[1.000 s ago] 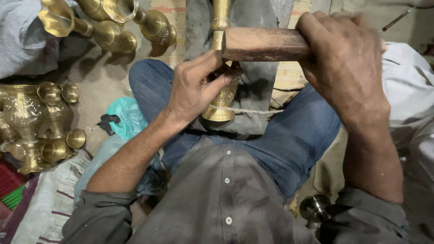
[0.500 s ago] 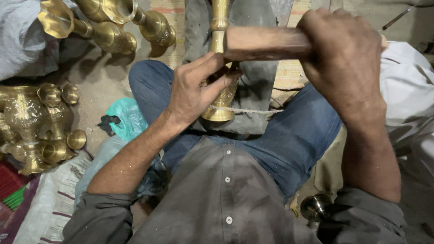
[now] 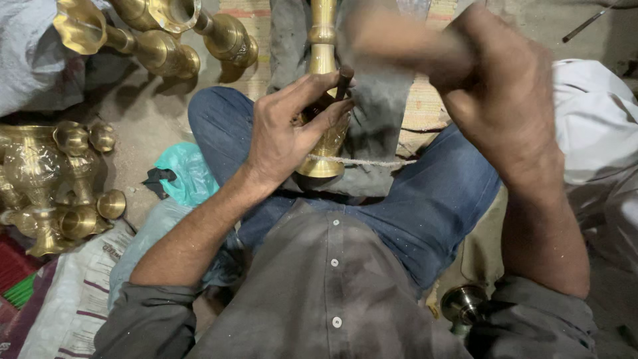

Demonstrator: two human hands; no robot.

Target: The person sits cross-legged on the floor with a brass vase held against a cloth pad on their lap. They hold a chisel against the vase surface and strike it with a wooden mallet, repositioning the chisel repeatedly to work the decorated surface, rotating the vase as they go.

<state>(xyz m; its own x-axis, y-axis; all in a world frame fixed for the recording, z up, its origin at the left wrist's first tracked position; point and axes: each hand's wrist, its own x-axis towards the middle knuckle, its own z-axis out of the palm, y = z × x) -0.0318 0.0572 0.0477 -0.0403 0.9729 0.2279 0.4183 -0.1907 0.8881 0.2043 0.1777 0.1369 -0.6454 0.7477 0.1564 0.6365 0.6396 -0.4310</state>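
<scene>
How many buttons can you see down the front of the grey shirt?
3, in a line down the placket of the grey shirt: upper button, middle button, lower button. Folds may hide more.

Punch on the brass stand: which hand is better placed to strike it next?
Probably the right hand: it grips the blurred wooden mallet above the punch. The left hand pins punch and brass stand.

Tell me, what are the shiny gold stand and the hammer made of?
The gold stand looks like polished brass: yellow, glossy, with engraved patterns. The hammer in the right hand seems wooden, brown and dull, though blurred. The left hand steadies the stand.
</scene>
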